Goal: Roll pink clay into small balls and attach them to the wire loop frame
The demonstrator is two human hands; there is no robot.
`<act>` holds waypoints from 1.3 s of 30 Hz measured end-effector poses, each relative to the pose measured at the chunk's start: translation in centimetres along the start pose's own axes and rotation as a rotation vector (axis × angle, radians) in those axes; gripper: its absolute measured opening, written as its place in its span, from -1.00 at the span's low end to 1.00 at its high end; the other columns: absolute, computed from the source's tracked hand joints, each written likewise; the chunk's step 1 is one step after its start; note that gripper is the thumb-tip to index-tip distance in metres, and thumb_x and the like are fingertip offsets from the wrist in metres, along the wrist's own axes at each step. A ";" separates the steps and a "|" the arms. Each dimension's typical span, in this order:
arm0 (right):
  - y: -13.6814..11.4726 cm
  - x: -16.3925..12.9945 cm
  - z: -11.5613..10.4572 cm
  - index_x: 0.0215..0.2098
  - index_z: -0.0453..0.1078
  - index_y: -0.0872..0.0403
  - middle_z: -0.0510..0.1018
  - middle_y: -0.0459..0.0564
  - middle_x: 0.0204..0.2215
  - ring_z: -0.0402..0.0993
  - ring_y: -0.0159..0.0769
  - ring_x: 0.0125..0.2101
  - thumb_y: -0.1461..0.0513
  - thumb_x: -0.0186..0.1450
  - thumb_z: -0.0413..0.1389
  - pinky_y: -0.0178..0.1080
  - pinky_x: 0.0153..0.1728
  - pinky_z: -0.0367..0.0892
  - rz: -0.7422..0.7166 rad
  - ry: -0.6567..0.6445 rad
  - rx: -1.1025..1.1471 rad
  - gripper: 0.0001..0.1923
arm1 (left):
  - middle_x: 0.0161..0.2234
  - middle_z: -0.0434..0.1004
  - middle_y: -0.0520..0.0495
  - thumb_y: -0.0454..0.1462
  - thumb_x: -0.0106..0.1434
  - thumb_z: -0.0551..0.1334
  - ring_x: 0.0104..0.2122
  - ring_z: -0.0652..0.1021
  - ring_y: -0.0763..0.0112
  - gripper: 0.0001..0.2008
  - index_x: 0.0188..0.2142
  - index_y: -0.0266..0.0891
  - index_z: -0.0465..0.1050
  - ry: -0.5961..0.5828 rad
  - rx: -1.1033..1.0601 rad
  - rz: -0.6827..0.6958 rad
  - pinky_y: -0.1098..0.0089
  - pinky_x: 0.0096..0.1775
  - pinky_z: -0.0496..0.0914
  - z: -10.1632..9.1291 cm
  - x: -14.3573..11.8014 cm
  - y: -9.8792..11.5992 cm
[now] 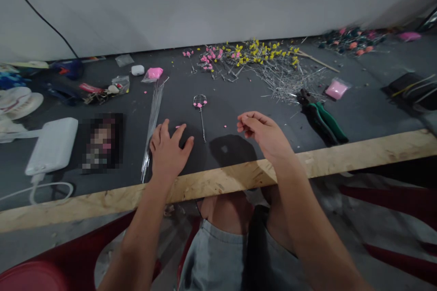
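Observation:
My left hand (170, 149) rests on the dark tabletop with its fingers spread, beside a bundle of thin straight wires (154, 113). A small pink piece (178, 126) shows by its index finger. To the right, my right hand (261, 132) has thumb and fingers pinched together; anything between them is too small to make out. Lying between and beyond both hands is a twisted wire stem with a looped wire head (200, 101), dotted with pink bits. A tiny pink ball (225, 126) sits on the table left of my right fingertips.
Green-handled pliers (322, 120) and a pink packet (337, 88) lie at right. Behind are wire stems with yellow tips (257, 52) and pink tips (210, 57). A white power bank (54, 143) lies left, near an earbud case (138, 70). A pale wooden edge (218, 179) borders the table.

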State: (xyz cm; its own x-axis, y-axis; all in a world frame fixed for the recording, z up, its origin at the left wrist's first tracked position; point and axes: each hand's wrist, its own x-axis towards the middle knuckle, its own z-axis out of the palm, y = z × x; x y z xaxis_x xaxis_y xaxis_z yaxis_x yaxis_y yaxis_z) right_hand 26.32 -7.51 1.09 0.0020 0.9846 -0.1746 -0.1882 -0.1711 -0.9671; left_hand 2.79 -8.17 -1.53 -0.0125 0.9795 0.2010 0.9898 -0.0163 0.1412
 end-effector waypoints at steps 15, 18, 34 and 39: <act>0.0 0.0 0.0 -0.38 0.45 0.02 0.48 -0.09 -0.44 0.37 -0.44 -0.43 0.14 0.18 0.12 -0.35 -0.49 0.17 0.001 -0.008 0.031 -0.87 | 0.23 0.05 -0.17 -0.10 0.24 0.07 0.21 0.09 0.00 -0.60 0.05 -0.10 0.36 0.006 0.002 -0.019 -0.04 0.12 0.11 0.1 0.0 0.1; 0.1 0.0 0.0 -0.39 0.46 0.02 0.48 -0.09 -0.45 0.37 -0.44 -0.43 0.14 0.18 0.13 -0.36 -0.49 0.17 0.002 -0.010 0.040 -0.87 | 0.23 0.07 -0.16 -0.11 0.24 0.07 0.21 0.09 0.01 -0.61 0.03 -0.11 0.36 0.014 -0.009 -0.015 -0.03 0.12 0.10 0.1 0.1 0.1; 0.0 0.0 0.2 -0.38 0.46 0.03 0.48 -0.10 -0.44 0.37 -0.46 -0.43 0.16 0.18 0.13 -0.38 -0.49 0.16 0.007 -0.025 0.046 -0.88 | 0.20 0.13 -0.20 -0.13 0.23 0.10 0.19 0.12 -0.05 -0.64 0.01 -0.10 0.38 0.025 -0.061 0.007 -0.08 0.10 0.11 0.5 0.3 -0.3; 0.0 0.0 0.2 -0.39 0.46 0.03 0.48 -0.10 -0.45 0.37 -0.46 -0.43 0.17 0.18 0.13 -0.38 -0.49 0.16 0.004 -0.020 0.046 -0.88 | 0.18 0.18 -0.18 -0.15 0.18 0.16 0.18 0.16 0.00 -0.66 -0.04 -0.14 0.38 0.062 -0.129 -0.018 -0.04 0.12 0.12 0.5 0.4 -0.6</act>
State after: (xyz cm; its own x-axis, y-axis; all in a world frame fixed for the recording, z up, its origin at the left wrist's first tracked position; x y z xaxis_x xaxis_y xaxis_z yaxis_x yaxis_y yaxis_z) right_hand 26.13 -7.50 1.10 -0.0183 0.9844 -0.1747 -0.2333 -0.1741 -0.9567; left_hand 2.28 -7.65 -2.05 -0.0432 0.9657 0.2559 0.9631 -0.0279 0.2676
